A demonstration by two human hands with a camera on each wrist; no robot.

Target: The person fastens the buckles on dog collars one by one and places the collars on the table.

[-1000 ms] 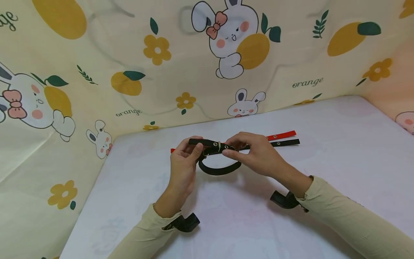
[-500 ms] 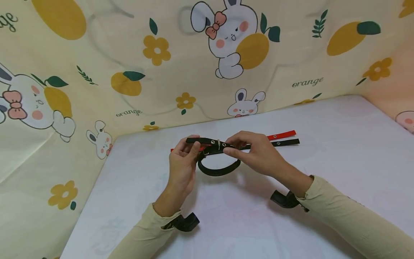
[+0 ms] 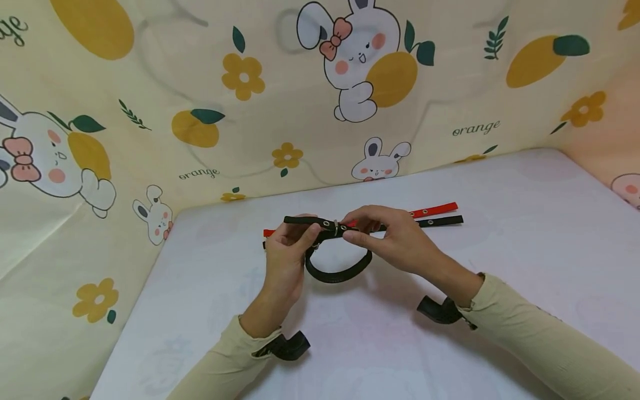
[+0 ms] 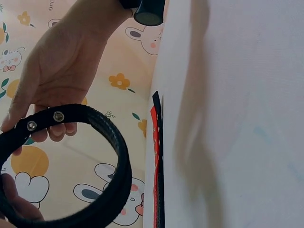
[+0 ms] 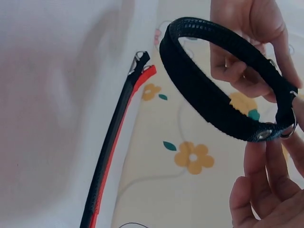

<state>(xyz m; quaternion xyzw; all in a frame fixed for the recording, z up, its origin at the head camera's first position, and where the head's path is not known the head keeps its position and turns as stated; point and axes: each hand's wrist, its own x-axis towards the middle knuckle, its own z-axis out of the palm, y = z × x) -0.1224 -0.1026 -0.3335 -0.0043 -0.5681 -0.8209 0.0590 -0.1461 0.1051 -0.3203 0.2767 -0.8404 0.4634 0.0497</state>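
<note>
A black collar (image 3: pixel 334 276) with metal eyelets is bent into a loop and held up over the table. Its free end passes through a metal buckle (image 3: pixel 336 227) at the top of the loop. My left hand (image 3: pixel 286 266) pinches the strap on the left of the buckle, thumb in front. On the other side, my right hand (image 3: pixel 395 238) pinches the collar close to the buckle between thumb and fingers. From the right wrist view, the collar's stitched inner face and a metal ring (image 5: pixel 290 128) beside the fingertips show.
Behind the hands, a red collar (image 3: pixel 440 209) and another black collar (image 3: pixel 445 220) lie straight, side by side, on the white table (image 3: pixel 360 344). A patterned cloth (image 3: pixel 280 111) with rabbits and oranges rises along the table's back and left edges.
The loop now hangs slightly lower, and the strap's free end reaches a little farther left. My left hand has shifted slightly; my right hand stays nearly in place.
</note>
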